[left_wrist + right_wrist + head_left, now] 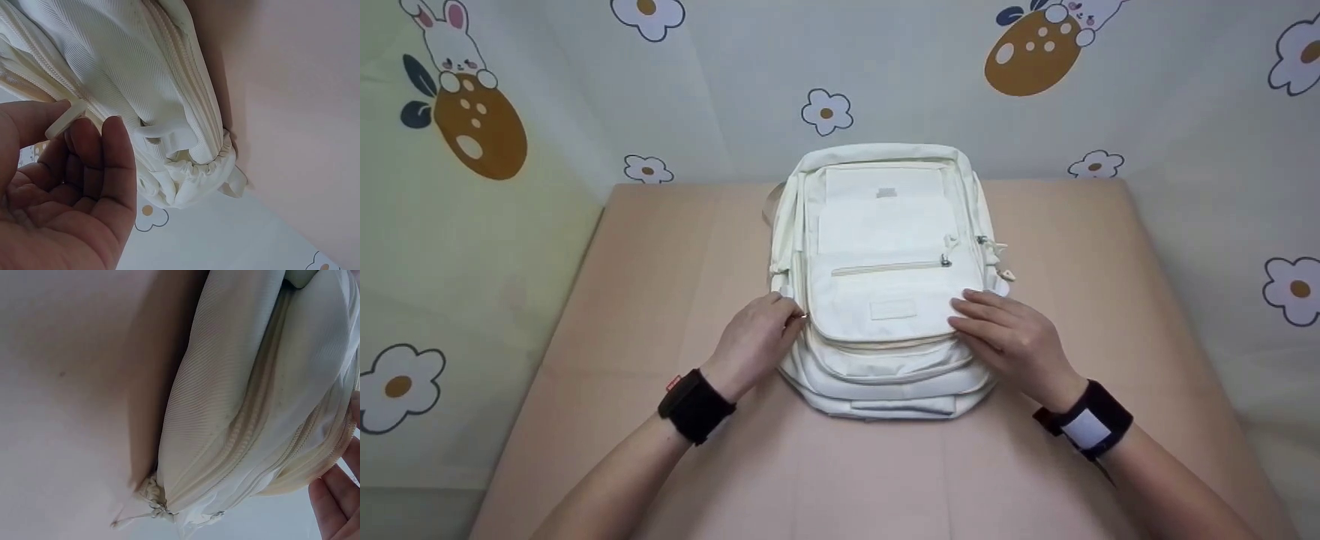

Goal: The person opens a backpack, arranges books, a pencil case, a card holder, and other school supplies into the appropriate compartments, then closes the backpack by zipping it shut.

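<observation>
A cream backpack (896,225) lies front up on the table. At its left side my left hand (761,330) pinches a pale zipper pull (66,120) between thumb and forefinger, its other fingers loosely bent. My right hand (1012,334) holds the right edge of the front pocket (851,307), fingers laid over its face and the thumb at the underside. From the right wrist, only the fingertips show at the pocket's curved rim (306,482). Below the front pocket, a beige gap shows along its lower zipper line.
The pinkish-beige table (660,247) extends on both sides of the bag. A small zipper (892,268) crosses the front pocket. Cords with toggles (1005,275) stick out at the right side. Patterned cloth walls (735,90) with flowers and rabbits stand behind and beside the table.
</observation>
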The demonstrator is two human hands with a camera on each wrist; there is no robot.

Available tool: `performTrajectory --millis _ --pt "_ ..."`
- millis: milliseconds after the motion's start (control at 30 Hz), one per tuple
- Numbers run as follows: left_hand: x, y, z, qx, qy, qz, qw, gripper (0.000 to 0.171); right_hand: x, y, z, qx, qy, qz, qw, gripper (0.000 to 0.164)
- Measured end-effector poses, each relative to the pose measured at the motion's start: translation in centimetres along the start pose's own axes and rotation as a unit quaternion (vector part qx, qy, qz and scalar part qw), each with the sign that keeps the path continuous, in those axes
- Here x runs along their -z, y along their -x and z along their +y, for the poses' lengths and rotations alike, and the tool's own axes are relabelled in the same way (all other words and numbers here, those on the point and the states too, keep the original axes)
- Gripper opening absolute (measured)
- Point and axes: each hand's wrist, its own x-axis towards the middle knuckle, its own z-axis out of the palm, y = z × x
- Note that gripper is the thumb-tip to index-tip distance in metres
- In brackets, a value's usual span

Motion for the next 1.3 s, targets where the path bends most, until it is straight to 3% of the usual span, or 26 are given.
performTrajectory --millis 200,500,733,1067,1300 --pt "0.2 0.4 0.6 -0.007 -0.021 0.007 0.9997 0.006 -0.1 0.1 0.0 -0.003 -0.002 0.001 1.000 0.032" --pt "0.0 2.2 3.3 -0.070 -0.035 0.027 0.9965 0.014 -0.1 0.2 -0.1 -0.003 -0.003 0.002 1.000 0.030" --pt "-0.5 2.4 5.3 -0.110 -0.036 0.035 0.9927 0.013 -0.2 0.2 -0.1 -0.005 -0.007 0.008 1.000 0.029" --pt "-0.7 2.4 5.3 -0.100 -0.022 0.025 0.9944 0.009 0.3 0.1 0.4 -0.009 -0.027 0.013 1.000 0.038" --pt "-0.5 2.5 5.2 -0.104 -0.018 0.026 0.9941 0.010 1.9 0.5 3.1 -0.050 -0.006 0.006 0.999 0.049"
